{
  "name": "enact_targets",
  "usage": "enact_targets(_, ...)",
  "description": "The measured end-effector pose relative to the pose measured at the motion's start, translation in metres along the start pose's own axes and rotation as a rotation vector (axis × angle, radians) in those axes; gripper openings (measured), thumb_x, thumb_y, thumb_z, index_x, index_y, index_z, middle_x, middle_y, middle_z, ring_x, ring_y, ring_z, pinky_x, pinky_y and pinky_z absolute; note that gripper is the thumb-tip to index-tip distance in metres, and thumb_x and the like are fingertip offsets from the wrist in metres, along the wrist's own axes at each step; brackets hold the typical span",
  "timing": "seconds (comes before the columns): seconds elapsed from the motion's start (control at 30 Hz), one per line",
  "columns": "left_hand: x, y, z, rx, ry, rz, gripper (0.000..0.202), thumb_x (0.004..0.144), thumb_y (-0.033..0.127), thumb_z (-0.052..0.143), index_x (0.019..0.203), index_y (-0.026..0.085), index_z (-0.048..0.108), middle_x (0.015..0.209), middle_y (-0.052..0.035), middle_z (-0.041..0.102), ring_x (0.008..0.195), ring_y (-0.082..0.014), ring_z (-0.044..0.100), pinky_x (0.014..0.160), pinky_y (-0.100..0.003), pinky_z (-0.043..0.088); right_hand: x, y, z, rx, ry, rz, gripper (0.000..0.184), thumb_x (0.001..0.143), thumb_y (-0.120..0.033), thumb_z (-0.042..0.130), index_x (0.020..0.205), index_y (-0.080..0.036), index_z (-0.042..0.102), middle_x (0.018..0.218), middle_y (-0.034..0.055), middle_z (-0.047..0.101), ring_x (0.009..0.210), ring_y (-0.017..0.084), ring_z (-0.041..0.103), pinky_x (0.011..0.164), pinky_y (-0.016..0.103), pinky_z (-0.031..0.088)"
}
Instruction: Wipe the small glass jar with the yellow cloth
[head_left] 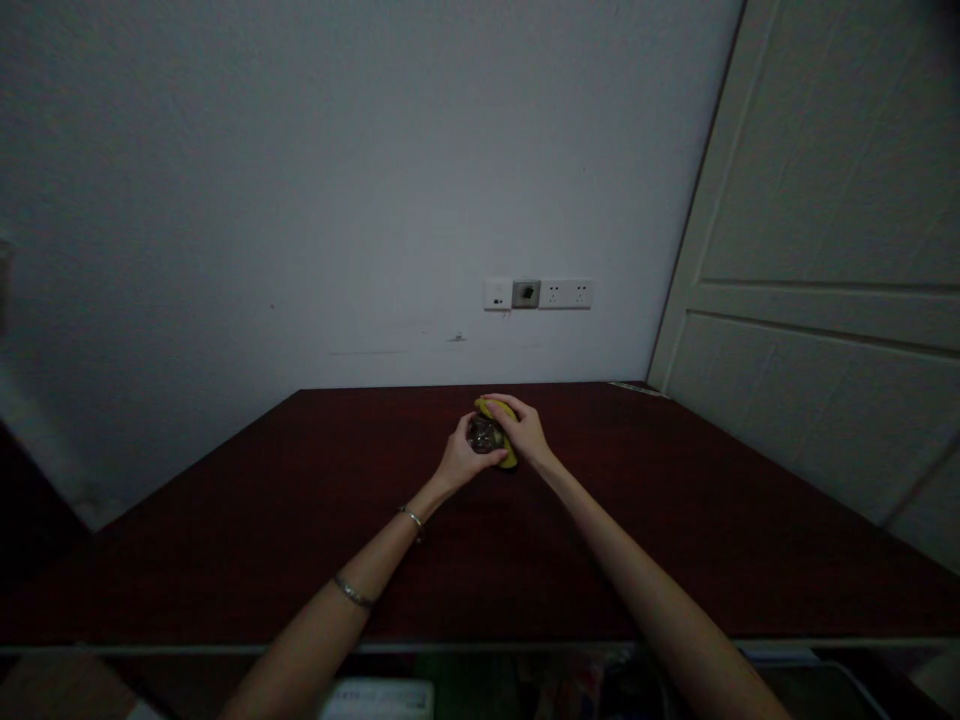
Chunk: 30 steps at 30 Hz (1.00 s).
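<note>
Both hands meet over the middle of the table. My left hand (459, 462) is closed around a small, dark, shiny see-through object (484, 434), perhaps glass; its exact kind is too dim to make out. A yellow cloth-like piece (510, 459) lies against the right side of that object. My right hand (527, 434) presses its fingers onto the upper part of the yellow piece, which is partly hidden beneath them. The left thumb reaches across to the yellow piece's lower part.
A dark red table (300, 500) spreads around the hands. Behind it stands a pale wall with a row of sockets (566, 294). A panelled door (825, 250) rises on the right. Below the front edge, a white box (382, 697) and other items sit in shadow.
</note>
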<state>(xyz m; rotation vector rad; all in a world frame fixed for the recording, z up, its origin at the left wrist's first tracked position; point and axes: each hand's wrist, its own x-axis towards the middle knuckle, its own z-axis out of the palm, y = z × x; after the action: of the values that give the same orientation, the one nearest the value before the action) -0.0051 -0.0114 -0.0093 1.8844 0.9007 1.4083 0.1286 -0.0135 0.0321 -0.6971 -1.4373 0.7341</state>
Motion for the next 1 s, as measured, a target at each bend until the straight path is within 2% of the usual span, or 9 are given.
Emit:
enact_targets(0.2,0.001,-0.001,0.000,0.089,0.012,-0.103,0.076,0.053,0.039,0.078,0.114,0.012,0.042,0.109,-0.0143,0.058,0.100,-0.0259,0.057,0.089,-0.042,0.044,0.002,0.015,-0.009,0.112,-0.061,0.033,0.028,0.068,-0.036,0.066,0.091,-0.019,0.069,0.100,0.0058,0.069,0.095,0.021,0.062,0.090,0.036,0.045)
enact_targets(0.4,0.002,-0.006,-0.003,0.049,0.008,-0.101,0.069,0.052,0.037,0.079,0.108,0.014,0.046,0.107,-0.0124,0.059,0.099,-0.0253,0.057,0.088,-0.041,0.044,-0.010,-0.001,-0.012,0.035,-0.160,-0.089,0.021,0.068,-0.032,0.067,0.086,-0.022,0.070,0.103,0.0043,0.068,0.104,0.021,0.058,0.096,0.036,0.040)
enact_targets(0.5,0.002,-0.007,-0.005,0.031,-0.010,-0.064,0.068,0.052,0.036,0.079,0.108,0.014,0.046,0.105,-0.0114,0.059,0.098,-0.0244,0.057,0.087,-0.040,0.044,-0.010,0.000,-0.011,0.041,-0.120,-0.067,0.023,0.068,-0.033,0.067,0.089,-0.022,0.070,0.104,0.0045,0.067,0.104,0.021,0.058,0.097,0.036,0.040)
enact_targets(0.63,0.000,-0.001,-0.006,0.051,-0.068,-0.018,0.070,0.049,0.033,0.080,0.108,0.016,0.045,0.103,-0.0090,0.060,0.095,-0.0232,0.058,0.086,-0.037,0.045,-0.007,0.013,-0.012,0.106,-0.009,0.085,0.031,0.069,-0.040,0.065,0.092,-0.020,0.068,0.101,0.0056,0.068,0.096,0.022,0.062,0.090,0.037,0.045)
enact_targets(0.7,-0.001,0.003,-0.006,0.089,-0.082,-0.003,0.071,0.050,0.034,0.080,0.108,0.017,0.045,0.102,-0.0085,0.059,0.093,-0.0227,0.058,0.084,-0.037,0.046,-0.007,0.016,-0.013,0.121,0.009,0.113,0.032,0.069,-0.041,0.065,0.092,-0.020,0.068,0.100,0.0060,0.069,0.094,0.022,0.062,0.089,0.037,0.046)
enact_targets(0.9,0.000,-0.001,-0.009,0.151,-0.070,-0.002,0.071,0.052,0.038,0.078,0.110,0.016,0.043,0.103,-0.0099,0.059,0.094,-0.0235,0.058,0.083,-0.037,0.046,-0.014,0.005,-0.009,0.037,-0.082,-0.050,0.024,0.068,-0.034,0.067,0.088,-0.022,0.070,0.101,0.0047,0.068,0.103,0.022,0.059,0.096,0.037,0.041)
enact_targets(1.0,0.000,-0.007,-0.010,0.146,-0.059,0.003,0.071,0.053,0.038,0.078,0.111,0.015,0.043,0.105,-0.0109,0.059,0.096,-0.0236,0.058,0.084,-0.038,0.045,-0.016,0.004,-0.006,0.030,-0.086,-0.051,0.023,0.068,-0.034,0.067,0.088,-0.022,0.070,0.101,0.0047,0.068,0.103,0.022,0.059,0.097,0.038,0.040)
